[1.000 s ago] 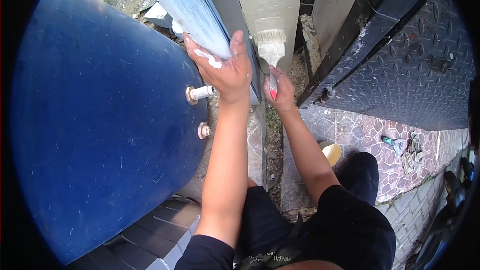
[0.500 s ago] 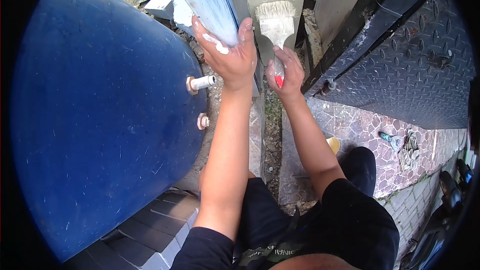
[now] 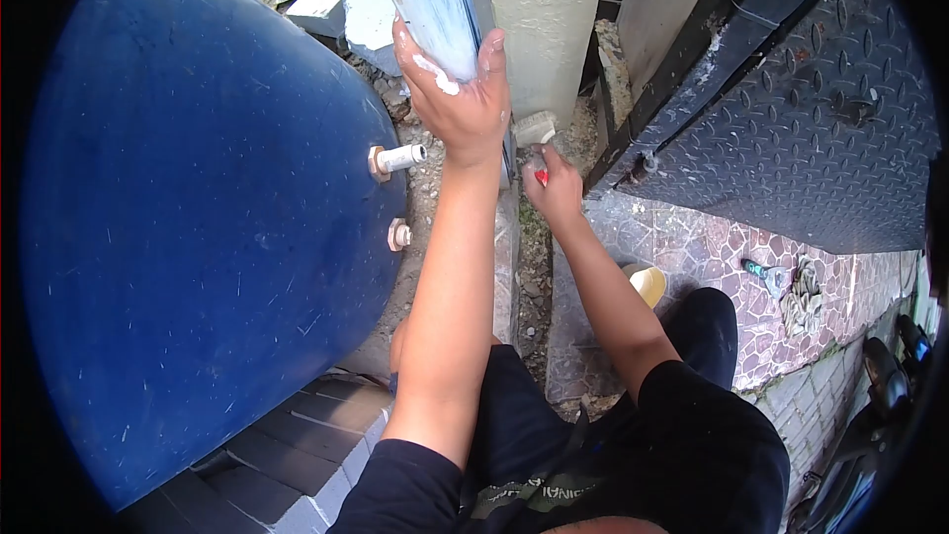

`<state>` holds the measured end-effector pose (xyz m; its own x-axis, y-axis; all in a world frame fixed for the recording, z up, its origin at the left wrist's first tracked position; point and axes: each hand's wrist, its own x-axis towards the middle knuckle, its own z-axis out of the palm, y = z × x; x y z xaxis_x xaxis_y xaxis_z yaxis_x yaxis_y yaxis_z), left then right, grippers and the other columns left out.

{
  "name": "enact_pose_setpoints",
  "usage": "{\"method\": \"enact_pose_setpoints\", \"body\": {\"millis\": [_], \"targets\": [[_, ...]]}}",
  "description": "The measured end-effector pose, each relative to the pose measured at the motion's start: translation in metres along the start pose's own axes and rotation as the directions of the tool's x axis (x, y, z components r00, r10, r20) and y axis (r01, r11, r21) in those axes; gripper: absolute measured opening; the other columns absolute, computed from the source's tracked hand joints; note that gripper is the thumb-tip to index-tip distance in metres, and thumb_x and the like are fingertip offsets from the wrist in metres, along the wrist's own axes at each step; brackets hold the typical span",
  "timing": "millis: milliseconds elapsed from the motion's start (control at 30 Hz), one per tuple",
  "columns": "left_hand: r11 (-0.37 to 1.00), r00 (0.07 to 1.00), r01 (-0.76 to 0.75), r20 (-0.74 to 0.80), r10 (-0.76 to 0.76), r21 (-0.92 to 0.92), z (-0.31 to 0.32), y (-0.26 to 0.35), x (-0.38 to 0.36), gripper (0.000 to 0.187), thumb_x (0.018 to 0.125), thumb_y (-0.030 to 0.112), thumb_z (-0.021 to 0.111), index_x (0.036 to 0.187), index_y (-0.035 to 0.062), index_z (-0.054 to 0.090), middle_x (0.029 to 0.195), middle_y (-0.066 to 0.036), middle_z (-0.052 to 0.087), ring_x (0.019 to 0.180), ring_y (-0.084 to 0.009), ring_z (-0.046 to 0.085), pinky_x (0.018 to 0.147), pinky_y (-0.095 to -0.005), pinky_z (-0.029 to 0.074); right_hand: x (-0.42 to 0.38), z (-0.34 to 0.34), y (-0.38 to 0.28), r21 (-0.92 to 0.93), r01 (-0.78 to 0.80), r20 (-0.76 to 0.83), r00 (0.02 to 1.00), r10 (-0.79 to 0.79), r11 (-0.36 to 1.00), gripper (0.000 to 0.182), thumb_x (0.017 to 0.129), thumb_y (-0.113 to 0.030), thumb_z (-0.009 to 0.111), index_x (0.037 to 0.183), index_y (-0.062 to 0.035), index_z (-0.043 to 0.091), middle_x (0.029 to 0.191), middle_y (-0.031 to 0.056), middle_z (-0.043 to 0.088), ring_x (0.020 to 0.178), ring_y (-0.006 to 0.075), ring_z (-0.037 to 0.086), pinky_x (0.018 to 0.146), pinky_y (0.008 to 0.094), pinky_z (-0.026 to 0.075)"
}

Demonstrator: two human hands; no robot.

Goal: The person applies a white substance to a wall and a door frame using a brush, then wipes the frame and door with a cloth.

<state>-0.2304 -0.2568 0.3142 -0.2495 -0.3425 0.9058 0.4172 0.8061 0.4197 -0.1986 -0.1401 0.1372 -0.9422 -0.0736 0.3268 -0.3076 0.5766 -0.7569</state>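
**Ground inspection: patterned paving (image 3: 707,247) and items on it**

The paving is reddish, with pale joints. A yellow container (image 3: 634,273) rests on it, partly hidden by a forearm. At 3 o'clock from the container lies a green-handled tool (image 3: 767,275) with a flat, pale head. A crumpled grey cloth (image 3: 803,299) lies at 4 o'clock from the tool; contact between them is unclear. Grey brickwork (image 3: 806,410) adjoins the paving at 5 o'clock from the cloth.

A blue rounded tank (image 3: 208,218) stands left of the cream flat-faced post (image 3: 544,25). Grey crumpled cloth (image 3: 803,299) lies on reddish stone-patterned paving (image 3: 727,247).
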Motion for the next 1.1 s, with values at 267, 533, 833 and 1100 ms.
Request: {"method": "enact_pose_setpoints", "body": {"millis": [267,533,833,1100], "targets": [[0.999,0.999,0.031,-0.009,-0.031,-0.022,0.000,0.003,0.001,0.077,0.085,0.036,0.064,0.129,-0.0125,0.024,0.110,-0.030,0.049,0.101,-0.0380,0.053,0.087,-0.0420,0.041,0.047,-0.024,-0.063,0.188,0.201,-0.340,0.932,-0.128,0.961,0.024,0.074,-0.008,0.063,0.096,0.0007,0.061,0.083,0.0217,0.064,0.077,0.0368,0.062,0.069,0.0412,0.050],[1.000,1.000,0.006,-0.007,-0.006,-0.001,0.000,0.002,0.001,0.076,0.085,0.034,0.064,0.130,-0.0121,0.023,0.114,-0.031,0.047,0.104,-0.0380,0.051,0.089,-0.0423,0.040,0.020,0.002,0.001,0.027,0.417,-0.270,0.878,-0.396,0.908,0.031,0.073,-0.005,0.064,0.103,-0.0007,0.058,0.096,0.0202,0.061,0.090,0.0352,0.059,0.080,0.0393,0.048],[0.999,1.000,0.019,0.012,-0.018,-0.027,-0.001,0.002,0.001,0.076,0.086,0.036,0.062,0.129,-0.0127,0.023,0.118,-0.032,0.043,0.109,-0.0380,0.048,0.091,-0.0429,0.039,0.001,0.018,0.007,0.122,0.058,-0.102,0.994,-0.045,0.991,0.026,0.075,-0.010,0.062,0.099,-0.0007,0.057,0.087,0.0223,0.063,0.080,0.0388,0.062,0.072,0.0427,0.049],[0.999,0.999,0.037,0.005,-0.037,-0.026,0.000,0.003,0.001,0.078,0.086,0.037,0.062,0.129,-0.0137,0.023,0.118,-0.032,0.043,0.108,-0.0387,0.048,0.090,-0.0424,0.040,0.048,-0.033,-0.085,0.307,0.260,-0.424,0.899,-0.113,0.916,0.025,0.074,-0.004,0.062,0.099,0.0011,0.058,0.089,0.0188,0.064,0.080,0.0369,0.063,0.073,0.0395,0.050]]}}
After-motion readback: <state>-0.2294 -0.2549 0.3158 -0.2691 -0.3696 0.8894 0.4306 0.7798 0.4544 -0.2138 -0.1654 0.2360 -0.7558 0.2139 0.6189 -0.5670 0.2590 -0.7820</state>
